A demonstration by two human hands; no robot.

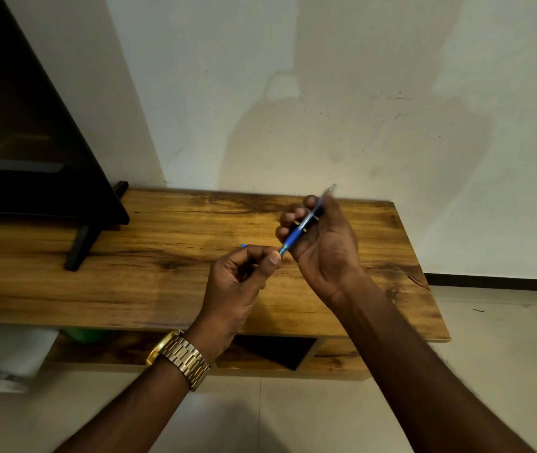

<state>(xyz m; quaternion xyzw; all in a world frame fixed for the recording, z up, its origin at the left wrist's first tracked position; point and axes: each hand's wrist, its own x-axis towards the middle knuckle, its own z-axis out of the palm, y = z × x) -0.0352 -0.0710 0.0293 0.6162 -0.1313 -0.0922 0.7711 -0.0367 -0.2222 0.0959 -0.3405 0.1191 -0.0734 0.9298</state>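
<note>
Right of the dark screen (31, 132) standing on the wooden counter (149, 276), the left grip (237, 282) is curled tight, thumb against forefinger. It pinches a small blue piece (244, 246), probably the cap, at the nose of the blue pen (300, 232) to meet it squarely. The pen slants up and away above the counter, its barrel lying across the right grip (324, 246), whose fingers wrap round to steady it.
</note>
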